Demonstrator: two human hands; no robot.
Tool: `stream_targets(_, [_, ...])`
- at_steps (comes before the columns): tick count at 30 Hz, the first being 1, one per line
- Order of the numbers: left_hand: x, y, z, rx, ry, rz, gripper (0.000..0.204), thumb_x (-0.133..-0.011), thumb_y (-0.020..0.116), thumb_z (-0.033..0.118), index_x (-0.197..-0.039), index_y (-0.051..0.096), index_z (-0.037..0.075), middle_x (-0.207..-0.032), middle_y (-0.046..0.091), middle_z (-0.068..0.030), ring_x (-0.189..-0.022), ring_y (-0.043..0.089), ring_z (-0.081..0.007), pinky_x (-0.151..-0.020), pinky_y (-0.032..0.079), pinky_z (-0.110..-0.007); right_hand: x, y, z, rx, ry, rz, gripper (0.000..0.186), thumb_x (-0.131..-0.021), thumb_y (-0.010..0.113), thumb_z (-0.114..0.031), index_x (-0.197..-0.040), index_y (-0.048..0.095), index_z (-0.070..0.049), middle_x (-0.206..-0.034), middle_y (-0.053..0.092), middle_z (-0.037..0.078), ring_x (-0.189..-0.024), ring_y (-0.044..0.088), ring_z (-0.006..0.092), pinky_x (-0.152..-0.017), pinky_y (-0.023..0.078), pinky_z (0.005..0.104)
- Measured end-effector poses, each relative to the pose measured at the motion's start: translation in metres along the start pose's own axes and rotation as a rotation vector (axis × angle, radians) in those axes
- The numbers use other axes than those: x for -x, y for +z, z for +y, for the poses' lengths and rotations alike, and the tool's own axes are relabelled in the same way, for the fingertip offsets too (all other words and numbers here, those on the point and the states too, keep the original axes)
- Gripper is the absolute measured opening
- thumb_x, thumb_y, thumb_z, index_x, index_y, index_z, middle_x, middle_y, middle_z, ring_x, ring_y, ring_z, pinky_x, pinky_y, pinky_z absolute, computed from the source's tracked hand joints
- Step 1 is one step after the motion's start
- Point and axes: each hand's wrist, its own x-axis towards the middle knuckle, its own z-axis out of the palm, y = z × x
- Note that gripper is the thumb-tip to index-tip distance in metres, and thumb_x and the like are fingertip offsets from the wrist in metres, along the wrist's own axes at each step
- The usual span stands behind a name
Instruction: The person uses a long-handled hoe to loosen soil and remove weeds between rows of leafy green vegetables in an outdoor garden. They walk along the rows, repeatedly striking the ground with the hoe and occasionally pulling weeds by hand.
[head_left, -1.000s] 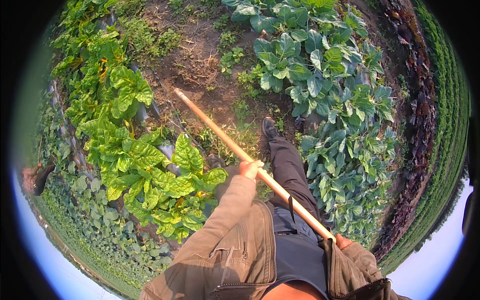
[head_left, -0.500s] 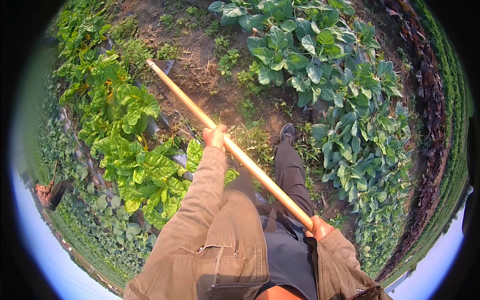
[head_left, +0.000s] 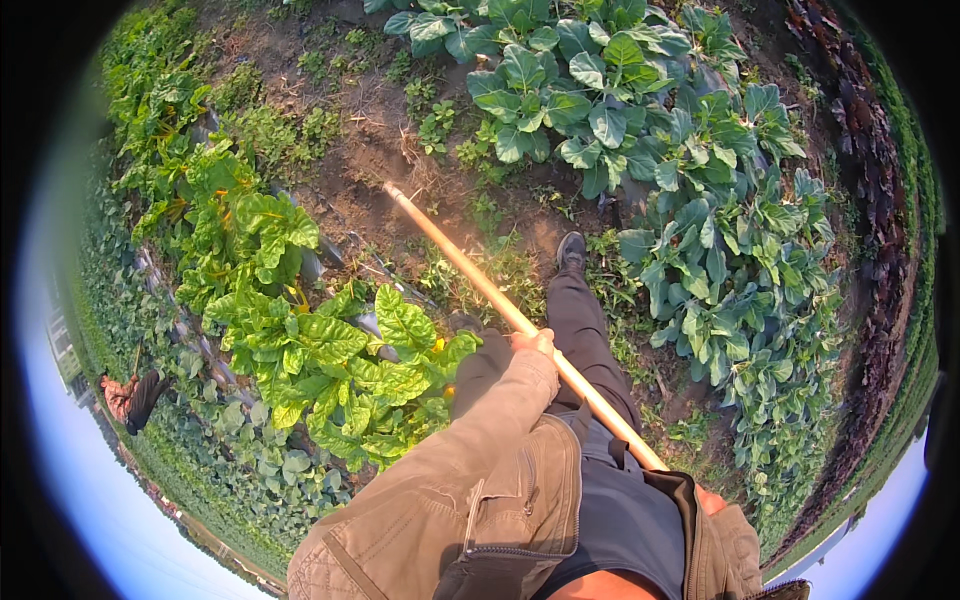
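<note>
At the far left, bent among low green plants, a co-worker in a reddish top and dark trousers [head_left: 130, 398] shows more fully than half a second ago. Next comes a row of glossy, crinkled, bright green leafy plants with yellow stems [head_left: 330, 345], with strips of shiny dark plastic film [head_left: 311, 266] along its edge. To its right lies a path of brown, weedy soil [head_left: 370, 150], where the tip of a long, smooth, pale wooden pole [head_left: 465, 267] ends; no head can be made out there now.

The main change is in the pole: half a second ago its tip reaches farther out, beside the leafy row, and now it sits nearer the body, over the path. By judgement, this is the drawn-in part of a stroke, working soil clear of the leaves. The left hand [head_left: 533, 343], closer to the waist too, is wrapped firmly around the shaft. A dark shoe with a pale sole edge [head_left: 571, 250] stands just right of the pole. The pole's near end vanishes behind the open brown jacket [head_left: 430, 500]; only a sliver of the right hand [head_left: 711, 500] shows, so its grip cannot be told. Farther right grow broad, blue-green leafy plants [head_left: 690, 240], then a dark purple leafy row [head_left: 880, 200]
</note>
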Motion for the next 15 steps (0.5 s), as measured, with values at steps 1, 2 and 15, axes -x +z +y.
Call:
stream_targets(1, [0.005, -0.004, -0.006, -0.01, -0.004, -0.022, 0.047, -0.077, 0.075, 0.0, -0.117, 0.051, -0.008, -0.085, 0.064, -0.0178, -0.061, 0.069, -0.0314, -0.053, 0.058, -0.045, -0.001, 0.008, 0.012, -0.013, -0.024, 0.01, 0.043, -0.091, 0.076, -0.045, -0.116, 0.061, -0.013, -0.097, 0.074, 0.02, -0.094, 0.072, 0.0443, -0.081, 0.055, 0.0504])
stream_targets(2, [0.005, -0.01, -0.006, -0.009, -0.012, -0.047, 0.047, -0.077, 0.074, 0.0, -0.116, 0.049, -0.009, -0.085, 0.064, -0.0185, -0.061, 0.068, -0.0313, -0.053, 0.058, -0.045, -0.003, 0.013, 0.015, -0.026, -0.043, 0.009, 0.042, -0.091, 0.075, -0.045, -0.115, 0.061, -0.013, -0.096, 0.074, 0.02, -0.093, 0.073, 0.044, -0.08, 0.055, 0.0505])
stream_targets(15, [-0.154, -0.027, 0.263, -0.032, 0.431, 0.041, 0.022, -0.081, 0.075, 0.007, -0.091, 0.063, -0.008, -0.076, 0.064, -0.0141, -0.062, 0.067, -0.0305, -0.058, 0.057, -0.044, -0.13, -0.056, -0.243, -0.154, -0.288, 0.198, 0.04, -0.086, 0.082, -0.028, -0.109, 0.055, -0.009, -0.089, 0.07, 0.022, -0.089, 0.07, 0.0466, -0.077, 0.053, 0.056])
